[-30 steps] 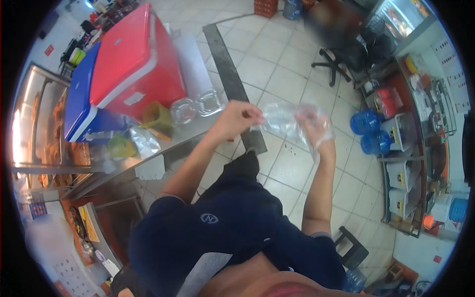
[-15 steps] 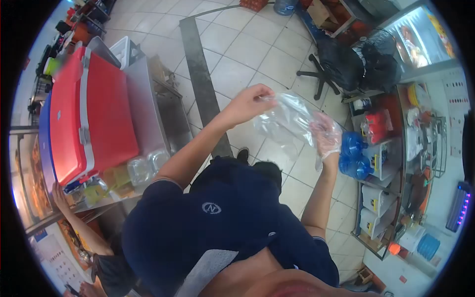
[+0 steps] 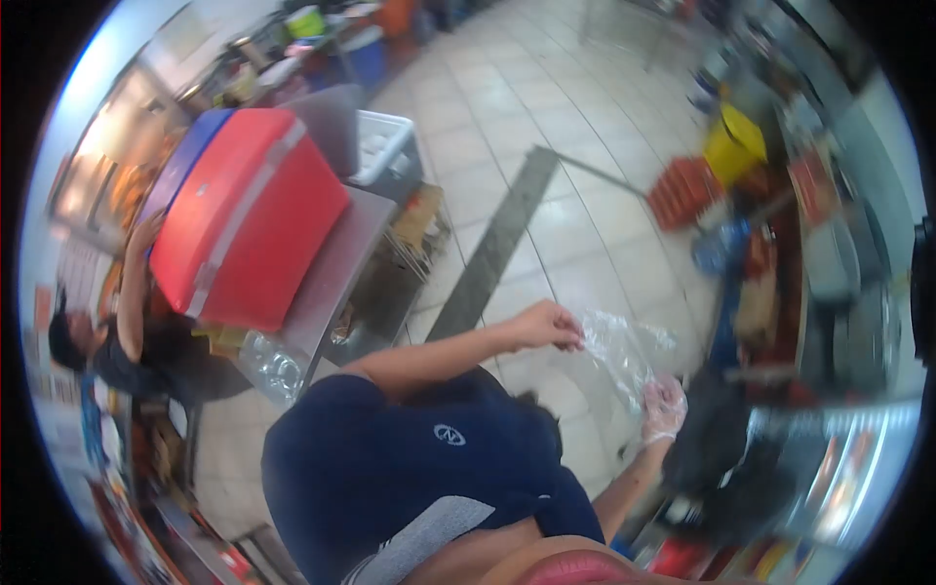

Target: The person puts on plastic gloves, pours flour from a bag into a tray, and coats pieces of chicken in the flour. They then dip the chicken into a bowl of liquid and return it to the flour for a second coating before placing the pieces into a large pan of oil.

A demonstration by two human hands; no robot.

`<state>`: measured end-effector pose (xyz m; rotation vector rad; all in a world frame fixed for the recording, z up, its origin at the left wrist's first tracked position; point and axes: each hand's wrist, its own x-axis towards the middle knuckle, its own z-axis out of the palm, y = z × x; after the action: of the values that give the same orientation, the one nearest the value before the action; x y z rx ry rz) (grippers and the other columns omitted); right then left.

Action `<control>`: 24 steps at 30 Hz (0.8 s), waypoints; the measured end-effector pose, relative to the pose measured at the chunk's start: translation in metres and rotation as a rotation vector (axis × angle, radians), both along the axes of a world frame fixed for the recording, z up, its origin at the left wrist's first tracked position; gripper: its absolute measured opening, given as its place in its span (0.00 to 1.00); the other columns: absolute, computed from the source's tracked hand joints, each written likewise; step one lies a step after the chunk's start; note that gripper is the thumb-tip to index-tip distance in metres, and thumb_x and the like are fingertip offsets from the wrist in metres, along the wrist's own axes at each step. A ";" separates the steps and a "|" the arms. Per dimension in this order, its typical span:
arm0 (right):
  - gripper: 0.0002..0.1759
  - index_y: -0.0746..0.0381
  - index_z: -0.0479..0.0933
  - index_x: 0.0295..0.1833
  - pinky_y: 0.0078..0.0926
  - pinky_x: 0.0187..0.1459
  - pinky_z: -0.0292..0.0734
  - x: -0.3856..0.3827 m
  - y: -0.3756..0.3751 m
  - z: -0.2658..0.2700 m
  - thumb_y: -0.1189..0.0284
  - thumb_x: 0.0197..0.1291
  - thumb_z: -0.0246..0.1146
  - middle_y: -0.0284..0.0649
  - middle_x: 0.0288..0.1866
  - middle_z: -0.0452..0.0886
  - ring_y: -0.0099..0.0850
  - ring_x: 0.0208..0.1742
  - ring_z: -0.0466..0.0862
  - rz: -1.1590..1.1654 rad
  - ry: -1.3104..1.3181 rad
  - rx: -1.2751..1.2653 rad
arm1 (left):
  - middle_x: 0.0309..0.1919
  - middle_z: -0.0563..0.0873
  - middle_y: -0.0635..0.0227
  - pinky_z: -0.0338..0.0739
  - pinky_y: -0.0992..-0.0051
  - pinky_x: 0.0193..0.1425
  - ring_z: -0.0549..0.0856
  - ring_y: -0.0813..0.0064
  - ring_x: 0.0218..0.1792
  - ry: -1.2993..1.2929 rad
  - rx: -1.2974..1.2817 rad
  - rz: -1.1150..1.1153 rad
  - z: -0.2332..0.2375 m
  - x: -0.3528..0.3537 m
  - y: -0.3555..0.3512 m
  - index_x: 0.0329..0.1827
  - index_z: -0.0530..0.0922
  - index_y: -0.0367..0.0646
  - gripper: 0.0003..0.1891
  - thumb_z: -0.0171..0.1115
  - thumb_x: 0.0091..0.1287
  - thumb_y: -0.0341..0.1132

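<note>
The person in the navy polo shirt [image 3: 409, 468] has both arms out in front, hands lifted in the air above the tiled floor [image 3: 531, 234]. The left arm reaches across at a slant, the wrist nearly straight, and the bare left hand [image 3: 538, 325] is curled, thumb and fingertips pinching the near edge of a crumpled clear plastic film [image 3: 619, 351]. The right forearm angles up from low by the hip; the right hand [image 3: 664, 408] wears a thin see-through glove [image 3: 667, 427], its fingers bent and grasping the other end of the film. The film hangs between the two hands, well apart from the tabletop [image 3: 336, 283]; from here I cannot tell whether it is a bag or another glove.

On that metal tabletop stands a big red cooler [image 3: 258, 219] with a pale band around it, its contents hidden from me, and a blue cooler [image 3: 185, 161] is right beside it. Close by the near end sits a clear plastic clamshell container [image 3: 271, 369]. Past the far end, a grey-and-white bin [image 3: 385, 146] holds white items, too blurred to name. Another person [image 3: 132, 341] in a dark top reaches an arm up to the coolers. Across the floor, red crates [image 3: 687, 193] stand near a blue water jug [image 3: 721, 246].
</note>
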<state>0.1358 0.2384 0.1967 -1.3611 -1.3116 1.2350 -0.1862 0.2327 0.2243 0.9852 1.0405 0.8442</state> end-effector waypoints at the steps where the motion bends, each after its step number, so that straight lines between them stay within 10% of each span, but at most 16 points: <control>1: 0.20 0.65 0.73 0.56 0.21 0.40 0.75 -0.014 0.048 0.009 0.77 0.57 0.66 0.41 0.48 0.80 0.25 0.42 0.79 0.113 -0.072 -0.013 | 0.33 0.87 0.61 0.80 0.79 0.39 0.85 0.78 0.34 0.007 0.045 0.082 0.009 -0.009 0.015 0.42 0.81 0.32 0.09 0.64 0.62 0.28; 9: 0.17 0.65 0.73 0.55 0.22 0.37 0.76 -0.148 0.325 0.047 0.78 0.59 0.61 0.41 0.44 0.80 0.25 0.39 0.80 0.683 -0.202 0.150 | 0.26 0.86 0.67 0.77 0.81 0.32 0.82 0.82 0.28 0.040 -0.052 0.693 0.018 -0.071 0.130 0.31 0.83 0.36 0.08 0.70 0.57 0.32; 15: 0.17 0.62 0.73 0.56 0.25 0.19 0.73 -0.194 0.503 -0.117 0.68 0.62 0.56 0.39 0.34 0.81 0.27 0.26 0.79 0.570 -0.015 0.145 | 0.28 0.86 0.66 0.76 0.79 0.32 0.81 0.83 0.28 0.059 0.065 0.725 -0.028 -0.127 0.274 0.38 0.84 0.35 0.09 0.68 0.57 0.31; 18: 0.21 0.61 0.71 0.58 0.26 0.23 0.75 -0.222 0.529 -0.078 0.61 0.63 0.54 0.43 0.35 0.81 0.30 0.28 0.81 -0.014 -0.031 -0.427 | 0.23 0.82 0.71 0.70 0.81 0.28 0.76 0.86 0.24 0.116 0.069 0.658 -0.026 -0.142 0.351 0.35 0.83 0.36 0.12 0.72 0.53 0.35; 24: 0.25 0.65 0.73 0.54 0.25 0.35 0.78 -0.219 0.593 -0.054 0.54 0.64 0.53 0.42 0.37 0.82 0.30 0.33 0.83 0.624 0.209 -0.431 | 0.19 0.77 0.74 0.67 0.79 0.25 0.73 0.83 0.22 0.320 0.122 0.245 -0.040 -0.120 0.536 0.27 0.79 0.39 0.15 0.75 0.51 0.40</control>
<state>-0.0835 0.8312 0.1431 -1.0803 -1.4200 2.1222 -0.3060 0.7688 0.1840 1.1354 1.4175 0.9792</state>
